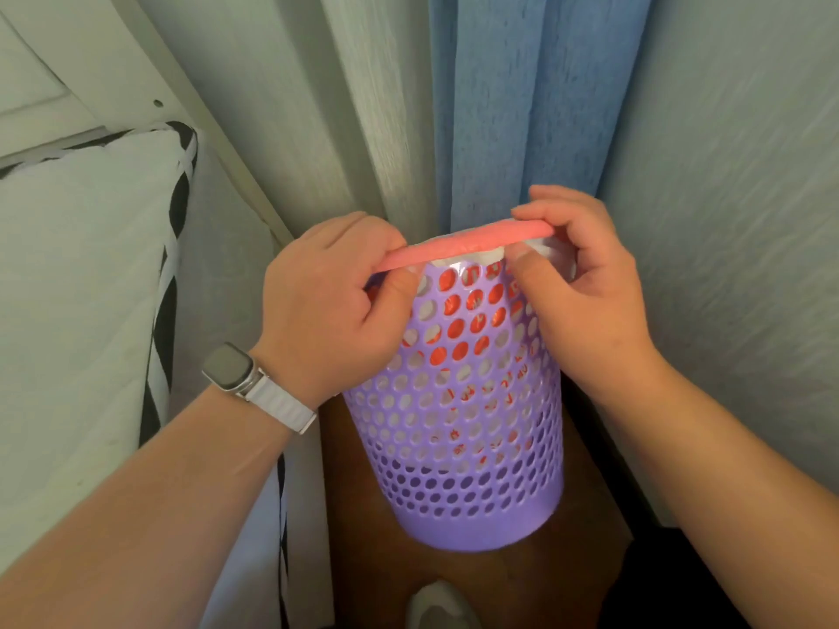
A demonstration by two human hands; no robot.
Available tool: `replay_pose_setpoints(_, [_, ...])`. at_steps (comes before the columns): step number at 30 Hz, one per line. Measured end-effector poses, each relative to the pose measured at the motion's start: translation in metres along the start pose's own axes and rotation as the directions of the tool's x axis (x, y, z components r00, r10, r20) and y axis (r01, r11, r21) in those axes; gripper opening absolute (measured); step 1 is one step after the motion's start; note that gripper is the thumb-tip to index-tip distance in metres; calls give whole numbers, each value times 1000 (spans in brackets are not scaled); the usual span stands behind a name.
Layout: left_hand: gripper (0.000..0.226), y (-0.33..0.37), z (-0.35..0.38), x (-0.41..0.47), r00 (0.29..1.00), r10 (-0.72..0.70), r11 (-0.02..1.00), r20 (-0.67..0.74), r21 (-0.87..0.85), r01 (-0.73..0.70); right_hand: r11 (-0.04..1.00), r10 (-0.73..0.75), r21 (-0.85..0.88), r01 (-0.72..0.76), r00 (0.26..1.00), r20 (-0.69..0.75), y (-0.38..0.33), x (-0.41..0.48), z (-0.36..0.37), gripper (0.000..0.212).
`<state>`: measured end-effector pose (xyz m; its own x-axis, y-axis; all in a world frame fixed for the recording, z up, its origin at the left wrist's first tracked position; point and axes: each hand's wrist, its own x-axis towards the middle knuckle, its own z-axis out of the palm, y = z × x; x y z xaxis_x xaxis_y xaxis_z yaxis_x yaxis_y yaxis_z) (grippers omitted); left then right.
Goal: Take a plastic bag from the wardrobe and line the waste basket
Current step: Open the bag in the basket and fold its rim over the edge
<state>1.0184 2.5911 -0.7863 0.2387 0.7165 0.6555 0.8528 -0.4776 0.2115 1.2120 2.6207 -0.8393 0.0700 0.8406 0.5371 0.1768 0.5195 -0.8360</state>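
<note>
A purple waste basket with a perforated wall sits on a brown floor, its solid base toward the camera and its mouth turned away, so the opening itself cannot be seen. Whether it stands flat or leans I cannot tell. A pink rim ring runs across the top of the basket.

The plastic bag is inside the basket. Its white film with red print shows through the holes of the upper wall, and a strip of its white edge peeks out just under the pink rim ring.

The left hand grips the left end of the ring. Its fingers are curled closed over the top, and the thumb presses against the basket wall just below the ring. The right hand holds the right end. Its fingers are bent over the top of the ring, and the thumb pinches up from below, against the white bag edge. Both grips are narrow, closed on the ring.

A watch with a pale band sits on the left wrist, left of the basket. Behind the basket hang a blue curtain and pale panels. Far to the basket's left lies a white mattress with black-and-white edging. Below the basket, at the bottom edge of the view, a grey shoe tip shows.
</note>
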Motion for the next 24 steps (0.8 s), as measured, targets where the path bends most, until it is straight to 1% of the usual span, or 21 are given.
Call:
replay_pose_setpoints(2, [22, 1, 1, 0, 1000, 0, 1000, -4, -5, 0, 1000, 13, 2, -13, 1000, -20, -1, -1, 2, 19])
replay_pose_setpoints(4, [22, 1, 0, 1, 1000, -2, 999, -3, -36, 2, 999, -11, -44, 9, 999, -53, -2, -2, 4, 17])
replay_pose_setpoints(6, [24, 4, -1, 2, 999, 28, 999, 20, -39, -27, 994, -38, -103, 30, 997, -74, -3, -5, 6, 16])
replay_pose_setpoints(9, [32, 13, 4, 2, 993, 94, 994, 76, 47, -98, 980, -71, -189, 57, 995, -70, -4, -11, 11, 13])
replay_pose_setpoints(11, [29, 18, 9, 1, 991, 102, 989, 81, 96, -110, 968, -83, -241, 65, 994, -67, -5, -14, 14, 16])
replay_pose_setpoints(15, [25, 15, 12, 0, 997, 62, 991, 37, 117, -66, 965, -50, -262, 31, 996, -69, -9, -18, 17, 15])
replay_pose_setpoints(20, [21, 16, 13, -4, 1000, -23, 977, 1, 211, 22, 966, -5, -260, -1, 1000, -25, -12, -20, 19, 14])
replay_pose_setpoints(22, [20, 13, 13, -4, 998, -65, 983, 2, 171, 64, 968, -24, -252, 18, 999, -23, -13, -20, 19, 19])
replay_pose_setpoints(24, [17, 8, 11, -2, 997, -74, 992, 5, 102, 73, 970, -54, -238, 46, 998, -31, -11, -17, 17, 27])
